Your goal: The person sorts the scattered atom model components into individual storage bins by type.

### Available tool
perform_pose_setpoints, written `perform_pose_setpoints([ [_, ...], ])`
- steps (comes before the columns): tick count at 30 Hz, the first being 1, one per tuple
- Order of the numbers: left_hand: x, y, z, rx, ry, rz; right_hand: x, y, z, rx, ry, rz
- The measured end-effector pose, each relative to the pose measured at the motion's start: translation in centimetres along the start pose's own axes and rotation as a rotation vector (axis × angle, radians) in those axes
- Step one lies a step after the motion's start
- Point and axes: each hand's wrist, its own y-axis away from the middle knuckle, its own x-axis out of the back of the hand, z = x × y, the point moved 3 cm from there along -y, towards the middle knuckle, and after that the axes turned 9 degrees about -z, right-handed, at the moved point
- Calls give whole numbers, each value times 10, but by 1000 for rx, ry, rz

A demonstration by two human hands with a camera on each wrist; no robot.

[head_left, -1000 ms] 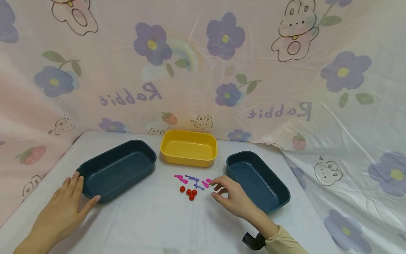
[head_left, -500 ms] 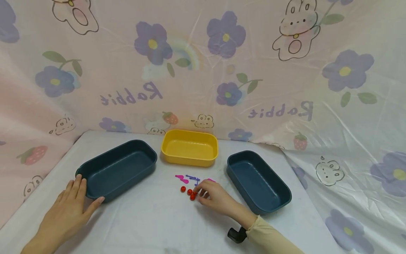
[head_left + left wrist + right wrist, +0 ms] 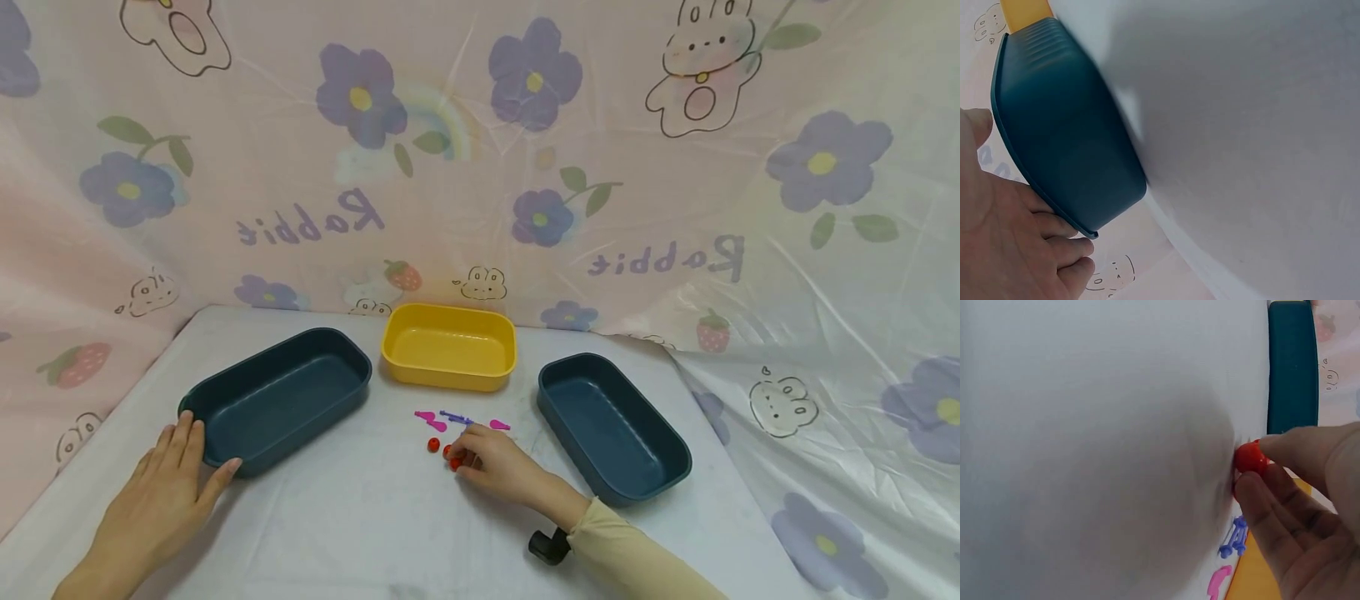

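Observation:
My left hand (image 3: 153, 500) lies along the near left end of the long dark teal tray (image 3: 277, 400), fingers straight against its rim. In the left wrist view, its fingers (image 3: 1063, 250) touch the outside of the rim. My right hand (image 3: 498, 467) is over the small pieces mid-table. Its thumb and fingertips pinch a red bead (image 3: 1251, 457), which still seems to be at the cloth. Another red bead (image 3: 433, 445) lies just to the left. Behind the hand are purple sticks (image 3: 454, 417) and pink paddle-shaped pieces (image 3: 435, 425); the hand covers some pieces.
A yellow tray (image 3: 450, 379) stands at the back centre. To the right is a second dark teal tray (image 3: 615, 433), set at a slant. A black device (image 3: 550, 547) sits at the right wrist. A printed curtain (image 3: 450, 208) hangs behind the white-covered table (image 3: 337, 533).
My right hand has moved left from beside the pink pieces to the red beads, and its fingers have closed in on one. My left hand has barely shifted.

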Motion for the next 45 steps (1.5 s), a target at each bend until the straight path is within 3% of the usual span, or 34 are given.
perform_pose_setpoints([
  [11,-1,-3,-3,6,6,-7,-1,-6,-2,11,98,-11],
  [18,-3,-1,-2,-3,4,22,1,-5,-4,8,95,-21],
  [27,1,-3,-1,5,9,3,1,-4,-3,8,74,-9],
  [36,1,-2,-1,8,12,-8,11,-5,-13,22,-58,29],
  [45,3,-2,1,9,18,-22,24,-20,-26,126,-153,138],
])
